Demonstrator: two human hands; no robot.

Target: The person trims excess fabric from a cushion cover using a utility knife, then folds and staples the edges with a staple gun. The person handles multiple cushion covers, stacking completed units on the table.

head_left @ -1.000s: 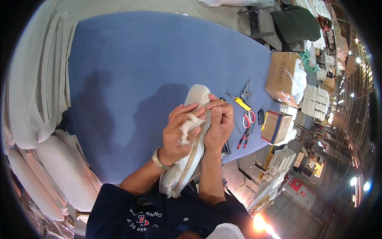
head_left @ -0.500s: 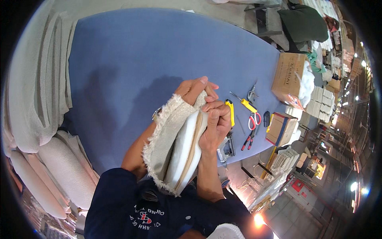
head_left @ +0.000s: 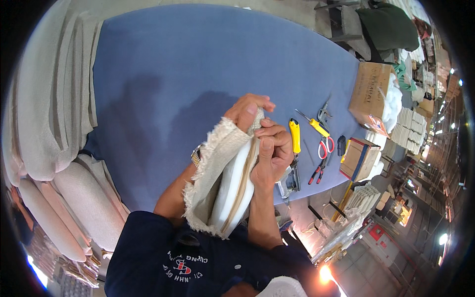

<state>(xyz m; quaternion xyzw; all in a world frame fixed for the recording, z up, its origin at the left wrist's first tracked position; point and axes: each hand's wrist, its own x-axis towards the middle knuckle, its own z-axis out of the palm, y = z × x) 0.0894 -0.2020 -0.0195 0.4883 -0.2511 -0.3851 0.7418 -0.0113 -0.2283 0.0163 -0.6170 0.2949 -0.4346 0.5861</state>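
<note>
Both hands hold a padded panel (head_left: 228,190) upright in front of my body. White padding lies on either side of its thin brown core, and its lower end points toward me. A beige-grey fabric cover (head_left: 205,173) with a frayed edge is wrapped partly around it, gaping on the left side. My left hand (head_left: 247,111), with a watch at the wrist, grips the cover over the panel's far end. Closed against the same end from the right, my right hand (head_left: 273,156) pinches the fabric edge by the core. The fingertips partly hide the grip.
A blue-covered table (head_left: 198,54) spreads beneath. At its right lie a yellow cutter (head_left: 295,134), a yellow-handled screwdriver (head_left: 319,127), red-handled scissors (head_left: 325,147), pliers (head_left: 316,174) and a staple gun (head_left: 292,183). Cardboard boxes (head_left: 368,94) stand beyond; covered cushions (head_left: 89,203) flank the left.
The table and tools have shifted slightly right in the picture. Both hands keep their hold on the covered panel, with only small finger movements.
</note>
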